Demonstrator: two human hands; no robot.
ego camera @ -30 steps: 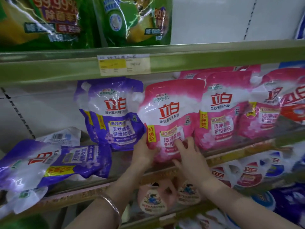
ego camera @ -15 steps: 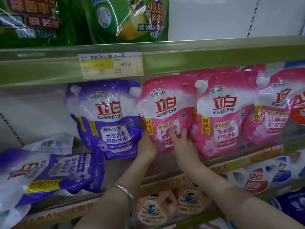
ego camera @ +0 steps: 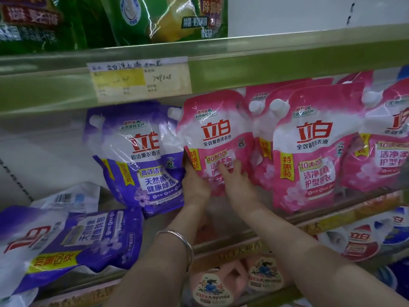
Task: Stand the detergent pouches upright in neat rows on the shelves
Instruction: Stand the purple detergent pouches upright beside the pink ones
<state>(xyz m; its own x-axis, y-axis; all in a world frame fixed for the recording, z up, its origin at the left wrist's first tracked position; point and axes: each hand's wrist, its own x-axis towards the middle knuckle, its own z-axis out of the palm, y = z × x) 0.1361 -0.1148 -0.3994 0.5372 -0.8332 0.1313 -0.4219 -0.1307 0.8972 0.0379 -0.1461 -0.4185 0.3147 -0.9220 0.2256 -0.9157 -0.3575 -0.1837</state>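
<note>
1. Detergent pouches of glossy plastic line the middle shelf point(ego camera: 321, 222) across the frame. The one being handled is a pink glossy plastic detergent pouch point(ego camera: 218, 138) at the centre, upright with its spout at the top. The wrists hide its base, so I cannot tell whether it rests on the shelf.
2. The left hand point(ego camera: 194, 185) grips the pink pouch's lower left edge, with the thumb on the front and the fingers out of sight behind. The right hand point(ego camera: 238, 182) lies on the lower front with its fingers spread and pressing; its thumb is hidden.
3. Done so far: in the right half of the frame, a row of pink upright pouches point(ego camera: 314, 147) stands close together, overlapping slightly. Just left of centre, a purple upright pouch point(ego camera: 137, 160) stands with a slight lean, touching the held one.
4. Still to do: at lower left, a purple pouch lying flat point(ego camera: 73, 238) sits on its side. Behind it lies a white-backed pouch with a barcode point(ego camera: 68, 198). Neither is standing.
5. This shelf looks a little over half finished. The pink side is nearly settled, and the purple side still needs lifting and lining up. The shelves above and below show too little to judge.
</note>
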